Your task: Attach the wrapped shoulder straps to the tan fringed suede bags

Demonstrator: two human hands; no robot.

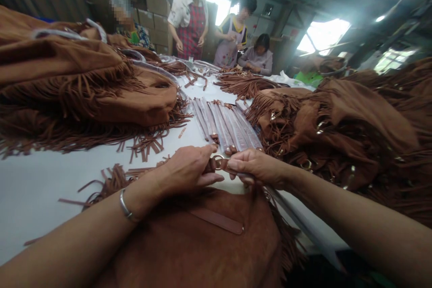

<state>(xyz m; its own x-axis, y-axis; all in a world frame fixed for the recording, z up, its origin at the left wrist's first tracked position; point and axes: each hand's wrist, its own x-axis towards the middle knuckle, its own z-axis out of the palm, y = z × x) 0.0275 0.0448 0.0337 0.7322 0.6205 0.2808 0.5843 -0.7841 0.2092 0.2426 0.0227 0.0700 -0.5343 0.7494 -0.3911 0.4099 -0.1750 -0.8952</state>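
Observation:
A brown fringed bag [216, 243] lies nearest me, with a flat leather strip on its front. Above its top edge, my left hand [191, 168] pinches a short brown leather tab beside a gold ring [218, 162]. On the ring's other side my right hand [254, 166] is closed on the end of a strap, whose plastic-wrapped length [303, 225] runs down to the right. The ring joins the tab and the strap end between my hands. Just beyond them lies a row of plastic-wrapped straps [224, 123].
Brown fringed bags [135, 99] are piled on the left of the white table [30, 189], and more bags [337, 126] with metal fittings on the right. Fringed pieces [249, 83] lie farther back. Several people are at the far end, near cardboard boxes [157, 4].

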